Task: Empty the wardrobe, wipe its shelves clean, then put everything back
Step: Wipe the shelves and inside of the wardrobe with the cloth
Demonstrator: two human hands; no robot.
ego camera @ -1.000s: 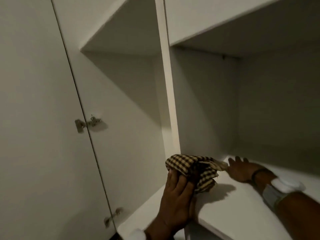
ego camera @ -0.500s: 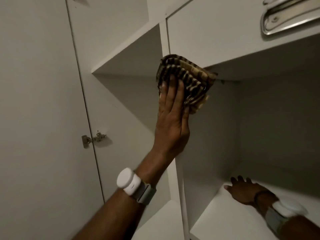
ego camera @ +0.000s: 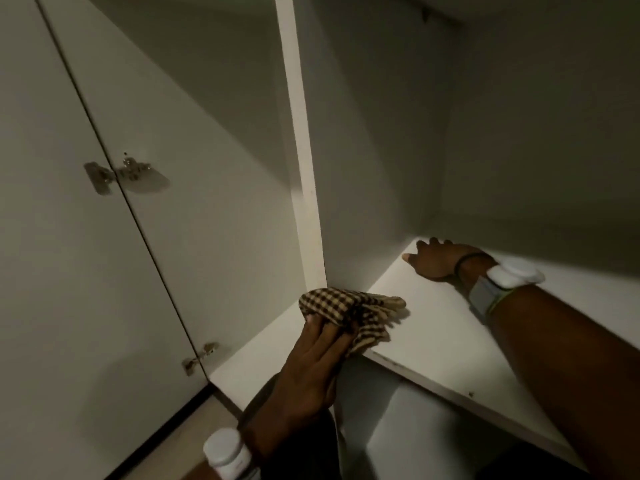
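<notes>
My left grip (ego camera: 311, 365) presses the checked cloth (ego camera: 349, 310) with straight fingers onto the shelf (ego camera: 433, 334), at the foot of the divider (ego camera: 304, 188) — dust collects in that corner, I think. My right grip (ego camera: 438, 263) lies flat and released deeper in — probably to steady me.

This is a home storage spot, seen from inside a white laminate wardrobe (ego camera: 519, 133). A plain white upright divider panel (ego camera: 301, 168) stands at twelve o'clock and a flat white shelf board (ego camera: 433, 341) runs toward four o'clock. An open white door (ego camera: 52, 271) at nine o'clock hangs on small silver metal hinges (ego camera: 100, 176). Pale wood-look flooring (ego camera: 180, 441) shows at seven o'clock. A bunched brown-and-cream checked cloth (ego camera: 346, 304) sits at the shelf's front edge.
</notes>
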